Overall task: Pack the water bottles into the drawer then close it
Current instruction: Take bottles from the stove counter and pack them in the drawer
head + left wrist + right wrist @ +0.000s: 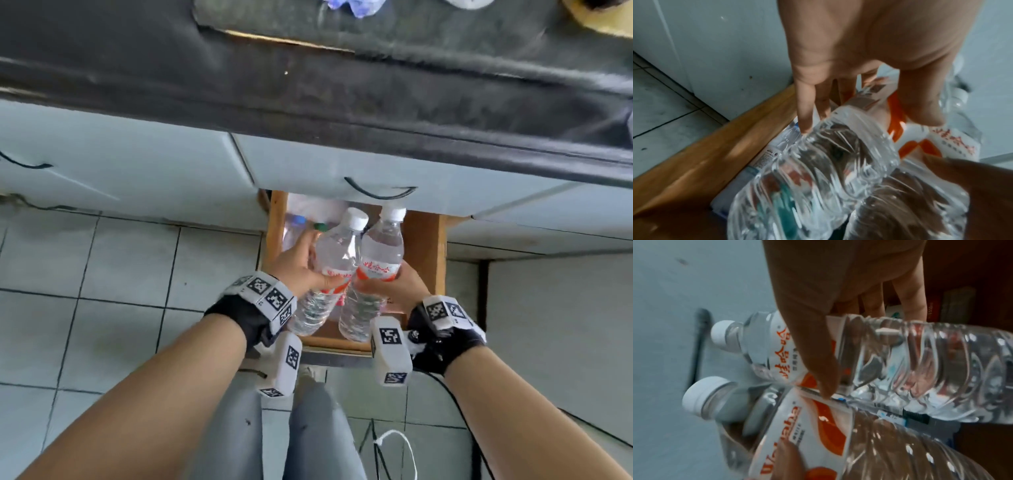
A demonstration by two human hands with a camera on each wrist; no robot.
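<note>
I hold two clear water bottles with white caps and orange-and-white labels side by side, tilted, over the open wooden drawer (424, 246). My left hand (308, 263) grips the left bottle (337, 253) round its label. My right hand (387, 284) grips the right bottle (380, 246) the same way. Both caps point toward the cabinet. The left wrist view shows my left hand (859, 65) on its bottle (828, 162) above the drawer wall (715, 146). From the right wrist, my right hand (828, 305) wraps its bottle (920, 361), with the other bottle (818, 426) beside it.
More bottles lie in the drawer, one with a blue cap (298, 220) and one with a green cap (320, 226). A shut drawer front with a black handle (380, 192) overhangs it, under a dark countertop (308, 96). Cables (397, 445) lie on the tiled floor (120, 274).
</note>
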